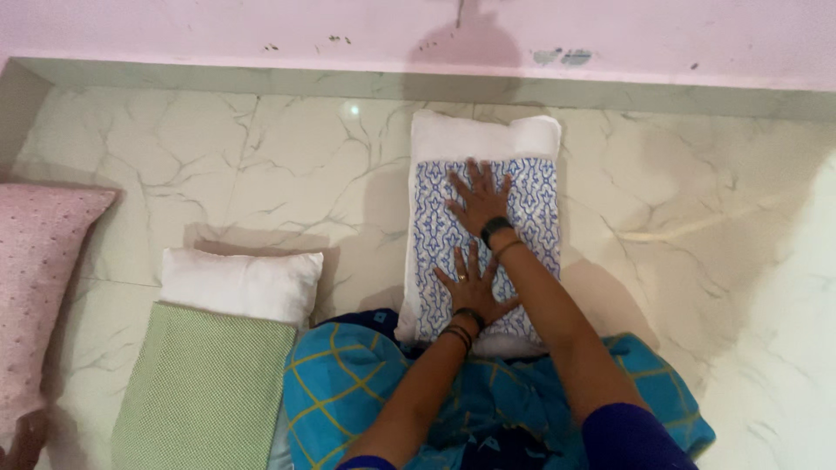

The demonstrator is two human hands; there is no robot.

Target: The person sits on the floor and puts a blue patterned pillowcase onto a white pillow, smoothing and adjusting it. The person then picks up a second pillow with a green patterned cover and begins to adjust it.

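A pale marble-patterned floor (697, 261) fills most of the view, meeting a pink wall (218, 30) at the top. A white pillow (483, 139), partly covered by a blue-and-white patterned pillowcase (535, 218), lies on the floor in front of the person and serves as the landmark here. Its bare white end shows at the far side, toward the wall, and a thin strip of white shows at the near edge.

To the left of this pillow, well apart from it, lies a second white pillow (239, 283) half inside a green checked cover (205, 392). Farther left still, at the picture's edge, lies a pink dotted cushion (39, 287). Just below the landmark pillow, teal cloth with yellow lines (348, 383) covers the person's lap.

Both hands rest flat on the patterned pillowcase, palms down. The right hand (479, 200) lies nearer the far end, fingers spread wide, a dark band at the wrist. The left hand (470, 287) lies just beneath it, nearer the person, fingers also spread, with dark bangles at the wrist. Neither hand grips anything.
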